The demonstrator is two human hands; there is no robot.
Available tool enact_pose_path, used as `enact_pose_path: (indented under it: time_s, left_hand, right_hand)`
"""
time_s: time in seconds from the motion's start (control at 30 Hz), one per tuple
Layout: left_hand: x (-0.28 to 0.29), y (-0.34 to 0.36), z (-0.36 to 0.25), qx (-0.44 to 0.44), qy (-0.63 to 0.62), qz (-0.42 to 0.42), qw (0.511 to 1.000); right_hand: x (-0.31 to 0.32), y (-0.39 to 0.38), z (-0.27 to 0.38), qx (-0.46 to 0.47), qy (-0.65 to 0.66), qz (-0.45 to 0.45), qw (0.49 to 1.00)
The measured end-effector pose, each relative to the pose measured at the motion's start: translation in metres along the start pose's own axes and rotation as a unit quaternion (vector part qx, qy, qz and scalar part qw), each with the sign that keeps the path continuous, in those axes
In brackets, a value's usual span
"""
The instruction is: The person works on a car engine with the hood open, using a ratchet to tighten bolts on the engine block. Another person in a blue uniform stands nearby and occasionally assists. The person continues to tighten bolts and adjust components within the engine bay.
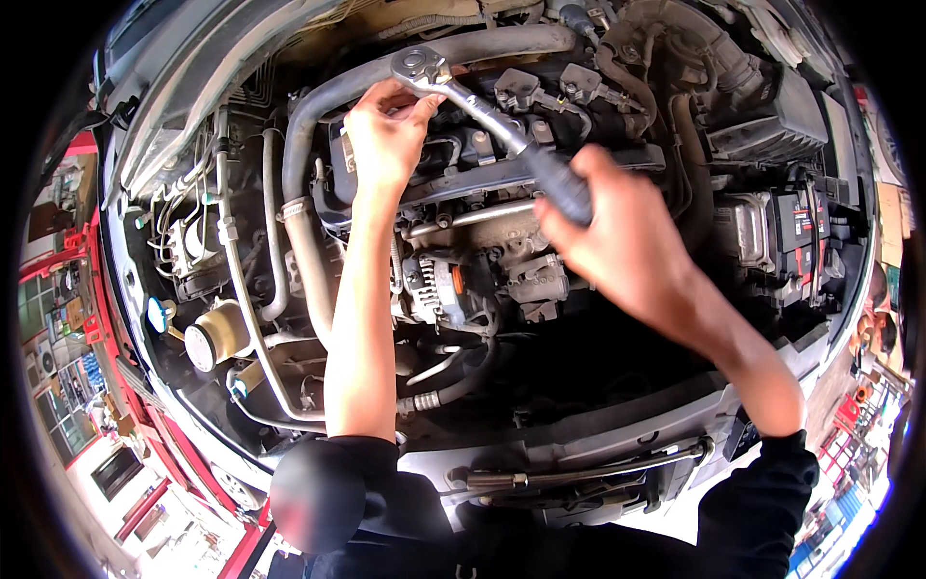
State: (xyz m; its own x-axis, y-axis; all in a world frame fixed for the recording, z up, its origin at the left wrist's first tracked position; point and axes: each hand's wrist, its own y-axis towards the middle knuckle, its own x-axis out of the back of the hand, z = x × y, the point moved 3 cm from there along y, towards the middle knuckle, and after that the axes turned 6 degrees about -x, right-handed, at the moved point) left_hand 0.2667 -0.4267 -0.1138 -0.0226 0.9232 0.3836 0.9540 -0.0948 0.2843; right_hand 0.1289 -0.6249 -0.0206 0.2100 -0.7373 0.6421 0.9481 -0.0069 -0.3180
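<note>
A silver torque wrench (487, 118) with a round ratchet head and a dark grip lies slantwise over the engine (473, 179). My left hand (388, 135) is closed at its far-left end, thumb and fingers pinched just under the ratchet head; the part beneath the head is hidden by them. My right hand (622, 227), somewhat blurred, is wrapped round the dark grip at the nearer right end. Ignition coils (521, 89) sit on the engine top, to the right of the wrench's shaft.
A thick grey hose (309, 125) curves around the engine's left and far sides. At the left is a yellowish reservoir (220, 338), at the right a battery (799, 236). The alternator (434, 289) sits nearer me. A long silver bar tool (598, 470) lies along the car's front edge.
</note>
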Motion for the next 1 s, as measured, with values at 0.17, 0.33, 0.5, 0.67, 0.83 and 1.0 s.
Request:
enact_pose_path:
  time_s: [0.17,0.33,0.5,0.67,0.83,1.0]
  left_hand:
    - [0.009,0.003,0.002,-0.037,-0.01,-0.003,0.999]
    - [-0.017,0.005,-0.007,-0.067,0.038,0.002,0.997]
    - [-0.005,-0.001,0.004,-0.002,-0.029,0.017,0.999]
    - [-0.009,0.001,0.003,-0.031,-0.076,0.026,0.996]
    - [-0.008,0.01,0.007,-0.036,-0.085,0.072,0.993]
    - [-0.009,0.012,-0.005,0.004,0.031,0.105,0.994]
  right_hand:
    - [-0.088,-0.032,0.054,-0.055,0.334,0.175,0.925]
    - [-0.11,-0.009,0.067,-0.12,0.427,0.204,0.873]
    - [-0.057,-0.016,0.015,-0.094,0.339,0.184,0.918]
    - [0.03,0.033,0.001,0.036,-0.072,-0.011,0.997]
    - [0.017,0.13,0.038,0.247,-0.278,-0.061,0.926]
    - [-0.017,0.152,0.066,0.253,-0.286,0.035,0.924]
